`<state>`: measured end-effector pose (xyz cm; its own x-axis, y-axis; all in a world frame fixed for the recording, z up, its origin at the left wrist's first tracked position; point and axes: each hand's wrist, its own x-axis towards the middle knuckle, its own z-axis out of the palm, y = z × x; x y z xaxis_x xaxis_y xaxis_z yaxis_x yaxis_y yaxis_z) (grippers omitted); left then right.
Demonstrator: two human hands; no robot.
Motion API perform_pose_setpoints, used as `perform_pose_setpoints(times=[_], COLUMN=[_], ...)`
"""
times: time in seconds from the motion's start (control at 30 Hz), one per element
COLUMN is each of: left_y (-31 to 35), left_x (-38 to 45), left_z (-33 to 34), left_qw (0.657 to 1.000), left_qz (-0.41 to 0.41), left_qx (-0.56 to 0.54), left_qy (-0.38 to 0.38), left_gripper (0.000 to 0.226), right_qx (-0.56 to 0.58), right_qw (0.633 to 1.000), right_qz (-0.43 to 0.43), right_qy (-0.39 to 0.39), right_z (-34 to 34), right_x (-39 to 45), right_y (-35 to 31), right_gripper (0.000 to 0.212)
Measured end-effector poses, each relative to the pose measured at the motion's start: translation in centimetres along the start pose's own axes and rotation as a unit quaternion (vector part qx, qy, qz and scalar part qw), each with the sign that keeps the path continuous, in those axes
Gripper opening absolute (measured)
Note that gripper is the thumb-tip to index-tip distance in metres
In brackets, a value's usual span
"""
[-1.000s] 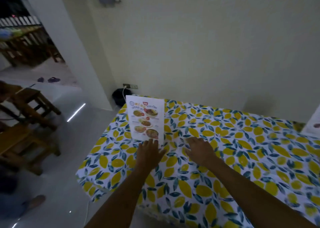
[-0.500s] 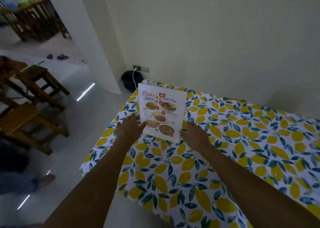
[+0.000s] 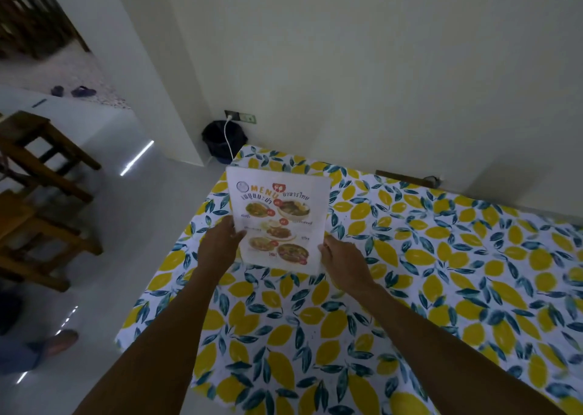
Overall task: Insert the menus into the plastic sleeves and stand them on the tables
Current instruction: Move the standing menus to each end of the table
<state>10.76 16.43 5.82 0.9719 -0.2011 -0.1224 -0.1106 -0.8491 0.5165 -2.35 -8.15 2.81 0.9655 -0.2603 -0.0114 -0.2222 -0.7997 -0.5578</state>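
A table (image 3: 410, 288) covered with a cloth printed in yellow lemons and dark green leaves fills the right and lower part of the view, its far edge running along a pale wall (image 3: 378, 67). Past the table's far left corner a black bin (image 3: 220, 140) stands on the floor against the wall, and a white cable (image 3: 227, 137) runs down from a wall socket (image 3: 241, 117) in front of it. To the left, well apart from the table, are wooden chairs (image 3: 41, 193) on a glossy white floor, and a pair of dark sandals (image 3: 75, 91) lies by the doorway beyond. Nothing lies on the cloth between the person and the menu.

The menu (image 3: 277, 219) is a white sheet headed "MENU" in orange, with lines of script and round photos of dishes, some with red tags. It stands upright near the table's far left corner, its bottom edge on or just above the cloth. Whether a clear sleeve covers it cannot be told.

The left hand (image 3: 219, 244) grasps the menu's left edge about halfway up, thumb on the printed face and the fingers hidden behind. The right hand (image 3: 342, 257) is at the lower right corner, fingers curled against the edge; whether it pinches the sheet or only steadies it cannot be told.
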Motion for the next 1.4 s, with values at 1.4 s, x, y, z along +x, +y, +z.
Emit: perform_pose_setpoints(times=[1.4], left_y=[-2.0], left_x=[38.4], left_z=[-2.7], left_qw=[0.975], left_qz=[0.157], left_qx=[-0.153], left_qy=[-0.039], left_gripper=[0.022], right_qx=[-0.037], right_qw=[0.985], right_qz=[0.095], right_qy=[0.143], right_z=[3.7], right_x=[32.4], right_y=[-4.2], right_gripper=[0.028])
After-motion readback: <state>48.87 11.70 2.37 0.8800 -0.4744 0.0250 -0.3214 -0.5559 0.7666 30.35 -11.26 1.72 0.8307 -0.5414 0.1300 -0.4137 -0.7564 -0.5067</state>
